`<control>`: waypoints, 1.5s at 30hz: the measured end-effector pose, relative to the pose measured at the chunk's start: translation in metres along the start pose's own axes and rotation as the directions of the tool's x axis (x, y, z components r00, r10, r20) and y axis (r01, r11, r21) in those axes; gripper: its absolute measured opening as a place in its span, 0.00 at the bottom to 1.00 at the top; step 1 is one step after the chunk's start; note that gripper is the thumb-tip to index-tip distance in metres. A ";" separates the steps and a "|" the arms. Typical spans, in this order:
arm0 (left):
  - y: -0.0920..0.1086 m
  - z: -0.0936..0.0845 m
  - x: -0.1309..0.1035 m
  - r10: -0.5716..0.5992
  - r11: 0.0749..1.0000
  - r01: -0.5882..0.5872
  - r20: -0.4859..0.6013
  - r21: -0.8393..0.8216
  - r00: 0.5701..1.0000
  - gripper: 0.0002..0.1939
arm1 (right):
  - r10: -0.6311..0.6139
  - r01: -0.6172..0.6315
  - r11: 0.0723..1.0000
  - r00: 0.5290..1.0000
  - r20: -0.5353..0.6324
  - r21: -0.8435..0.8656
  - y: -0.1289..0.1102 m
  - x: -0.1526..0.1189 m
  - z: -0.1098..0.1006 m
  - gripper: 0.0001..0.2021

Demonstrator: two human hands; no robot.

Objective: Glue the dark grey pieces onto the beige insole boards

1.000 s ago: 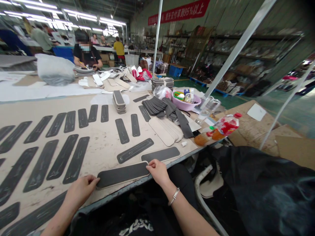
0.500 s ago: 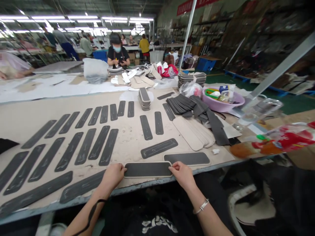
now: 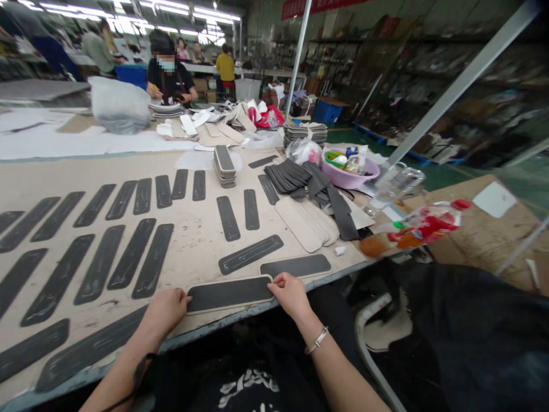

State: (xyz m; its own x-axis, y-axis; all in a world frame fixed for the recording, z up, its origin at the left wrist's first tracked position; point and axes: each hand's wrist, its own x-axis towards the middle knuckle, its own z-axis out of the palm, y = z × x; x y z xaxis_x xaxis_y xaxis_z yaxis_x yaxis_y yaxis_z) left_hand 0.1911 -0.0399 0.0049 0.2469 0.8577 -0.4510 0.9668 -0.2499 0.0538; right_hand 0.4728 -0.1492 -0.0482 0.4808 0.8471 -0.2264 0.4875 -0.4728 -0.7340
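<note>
A long dark grey panel with a beige rim point(image 3: 230, 293) lies at the table's near edge. My left hand point(image 3: 165, 309) pinches its left end, and my right hand point(image 3: 291, 294) pinches its right end. Just behind it rests another dark panel on a beige backing point(image 3: 295, 265). Farther back is a single dark strip point(image 3: 251, 254) with shiny streaks on its face. Several more dark strips point(image 3: 100, 263) with similar glossy marks are spread in rows to the left.
A small stack of rimmed panels point(image 3: 225, 167) stands mid-table. To the right are beige blanks point(image 3: 302, 224), a pile of dark strips point(image 3: 288, 176), a lilac basin point(image 3: 349, 178) and a red-labelled bottle point(image 3: 441, 220). A masked person point(image 3: 169, 77) sits across the table.
The view has swung to the right, so the table's contents appear farther left. Both hands keep their pinch on the rimmed panel's ends.
</note>
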 end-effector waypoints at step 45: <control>-0.003 0.005 -0.007 -0.065 0.989 0.057 -0.058 -0.137 0.996 0.11 | -0.024 0.027 0.997 0.999 0.038 -0.078 -0.002 -0.004 -0.002 0.04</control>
State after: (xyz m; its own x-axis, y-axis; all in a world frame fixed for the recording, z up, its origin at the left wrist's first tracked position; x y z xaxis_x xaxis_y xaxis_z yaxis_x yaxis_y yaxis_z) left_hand 0.1863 -0.0477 0.0036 0.1867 0.8966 -0.4015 0.9792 -0.1367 0.1500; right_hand 0.4717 -0.1521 -0.0444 0.4409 0.8667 -0.2331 0.5556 -0.4676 -0.6875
